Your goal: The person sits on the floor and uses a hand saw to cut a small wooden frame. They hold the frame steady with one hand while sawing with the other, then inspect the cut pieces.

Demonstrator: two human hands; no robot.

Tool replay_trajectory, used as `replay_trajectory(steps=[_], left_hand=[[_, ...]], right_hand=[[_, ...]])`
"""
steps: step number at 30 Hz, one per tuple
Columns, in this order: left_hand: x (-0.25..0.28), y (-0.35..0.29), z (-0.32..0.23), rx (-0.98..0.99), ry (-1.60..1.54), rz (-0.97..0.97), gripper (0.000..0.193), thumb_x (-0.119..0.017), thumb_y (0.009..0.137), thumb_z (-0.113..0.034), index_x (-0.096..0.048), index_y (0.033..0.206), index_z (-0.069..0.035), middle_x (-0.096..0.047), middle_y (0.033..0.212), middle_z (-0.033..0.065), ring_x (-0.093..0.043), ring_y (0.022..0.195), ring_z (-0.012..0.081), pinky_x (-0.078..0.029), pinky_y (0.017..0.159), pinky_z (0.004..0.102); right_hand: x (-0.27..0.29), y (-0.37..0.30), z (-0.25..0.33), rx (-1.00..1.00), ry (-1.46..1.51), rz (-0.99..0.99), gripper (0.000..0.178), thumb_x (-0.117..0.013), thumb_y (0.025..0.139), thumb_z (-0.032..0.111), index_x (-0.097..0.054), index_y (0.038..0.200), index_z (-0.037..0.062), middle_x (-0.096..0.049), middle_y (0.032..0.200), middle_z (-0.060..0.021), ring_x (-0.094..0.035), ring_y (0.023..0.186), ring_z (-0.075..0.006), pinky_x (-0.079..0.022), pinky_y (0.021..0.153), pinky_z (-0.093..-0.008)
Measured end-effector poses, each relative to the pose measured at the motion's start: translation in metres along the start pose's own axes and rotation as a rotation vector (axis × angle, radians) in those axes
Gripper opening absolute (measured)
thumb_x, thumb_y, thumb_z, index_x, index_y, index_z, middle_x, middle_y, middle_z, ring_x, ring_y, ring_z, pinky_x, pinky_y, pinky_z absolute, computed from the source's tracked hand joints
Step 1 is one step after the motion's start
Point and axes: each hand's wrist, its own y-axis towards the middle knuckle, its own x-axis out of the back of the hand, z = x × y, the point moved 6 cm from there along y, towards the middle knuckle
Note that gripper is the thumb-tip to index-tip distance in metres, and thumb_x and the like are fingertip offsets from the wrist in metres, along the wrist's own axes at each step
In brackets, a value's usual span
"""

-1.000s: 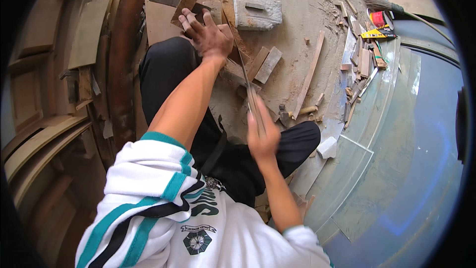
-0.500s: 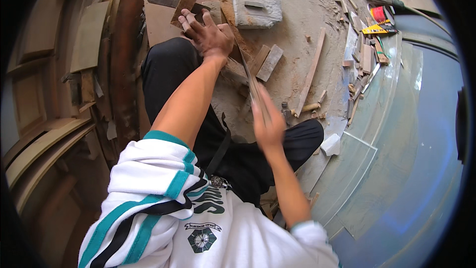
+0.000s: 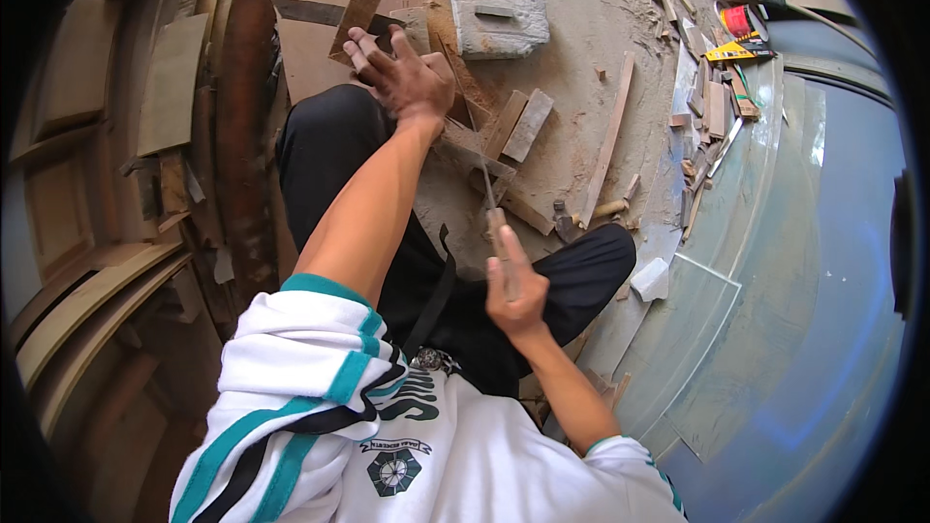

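head-worn fisheye, looking steeply down, close

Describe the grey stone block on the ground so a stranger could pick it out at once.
Start at the person's left hand, pressed on wood at the top of the view. Just to its right, on the sawdust-covered ground, lies the grey stone block. It is the only pale grey, chunky slab there; its neighbours are thin brown wood offcuts.

This was a rough woodworking workshop at floor level. Sawdust covered the ground (image 3: pixel 581 68), offcut wood blocks (image 3: pixel 528 124) and thin strips (image 3: pixel 608 136) lay scattered about, curved wooden boards (image 3: pixel 87 300) were stacked along the left (some bent like furniture parts), and a concrete block (image 3: pixel 499 19) sat among the scraps.
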Motion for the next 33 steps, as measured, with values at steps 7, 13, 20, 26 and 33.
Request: replay_trajectory(steps=[7,13,20,26,33], left_hand=[[0.0,0.01,0.008,0.024,0.041,0.018,0.064,-0.054,0.084,-0.029,-0.049,0.14,0.0,-0.013,0.159,0.0324,-0.011,0.147,0.0523,-0.019,0.117,0.0652],[-0.005,0.006,0.005,0.04,0.054,0.048,0.064,-0.052,0.085,-0.032,-0.048,0.142,-0.004,-0.01,0.161,0.032,-0.007,0.149,0.0502,-0.016,0.115,0.0687],[-0.008,0.01,0.004,0.044,0.055,0.036,0.06,-0.051,0.086,-0.032,-0.048,0.139,-0.004,-0.011,0.161,0.0321,-0.006,0.15,0.0499,-0.017,0.114,0.0705],[-0.002,0.009,0.011,0.082,0.031,0.075,0.061,-0.052,0.086,-0.032,-0.047,0.14,-0.004,-0.011,0.161,0.0319,-0.006,0.15,0.0512,-0.017,0.113,0.0731],[-0.002,-0.003,-0.001,0.028,0.006,0.028,0.058,-0.053,0.085,-0.027,-0.048,0.138,-0.002,-0.013,0.16,0.0319,-0.009,0.149,0.0511,-0.018,0.11,0.0752]], right_hand=[[0.041,0.006,0.012,-0.138,0.166,-0.014,0.043,-0.065,0.095,0.007,-0.06,0.136,-0.0013,-0.073,0.111,-0.0232,-0.076,0.095,-0.0272,-0.056,0.077,-0.032],[0.09,-0.047,0.046,-0.132,0.181,0.007,0.041,-0.061,0.095,0.004,-0.06,0.135,-0.0046,-0.071,0.118,-0.0244,-0.073,0.105,-0.0305,-0.055,0.089,-0.0333],[0.001,0.093,-0.016,-0.064,0.285,-0.024,0.039,-0.063,0.096,0.015,-0.063,0.131,-0.0015,-0.07,0.12,-0.0231,-0.071,0.106,-0.0332,-0.053,0.092,-0.0337],[0.056,-0.009,0.041,-0.203,0.238,0.042,0.043,-0.061,0.095,0.007,-0.058,0.137,-0.003,-0.069,0.125,-0.0211,-0.07,0.113,-0.0296,-0.054,0.093,-0.0337],[-0.014,0.113,-0.009,-0.031,0.268,-0.032,0.037,-0.058,0.097,0.014,-0.064,0.131,-0.0016,-0.068,0.122,-0.0245,-0.069,0.113,-0.0336,-0.051,0.096,-0.0366]])
